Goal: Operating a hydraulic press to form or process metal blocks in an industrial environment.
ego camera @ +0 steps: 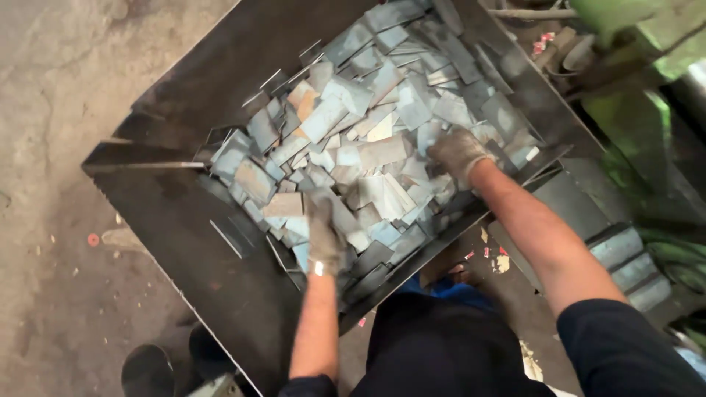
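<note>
Both gloved hands are down in a big dark metal bin [220, 294] that runs diagonally from the lower left of the frame up to the top centre. It is heaped with flat grey-blue metal plates [353, 140], small rectangular offcuts lying every which way, a few showing rusty orange patches.

The left hand [324, 234] sits at the centre of the frame, low on the near slope of the pile, in a dirty grey work glove. Its grip is curled around the plates beneath it, fingers bent over their edges (whether it has 1 piece or several clamped I cannot tell from here). The bare forearm runs straight down to the bottom edge.

The right hand [457, 152] is right of centre, higher up, pressed knuckles-up onto the plates close to the bin's right-hand wall. Its fingers are bent into the heap and touching the pieces; how far the grip has closed, and on what, is hidden by the back of the glove.

At the right edge of the frame stands green machinery [632, 110], with grey ribbed blocks [625, 261] just below it. A bare concrete floor [51, 110] fills the left side, scattered with small chips. Dark rounded shapes [147, 367] sit at the bottom left.
</note>
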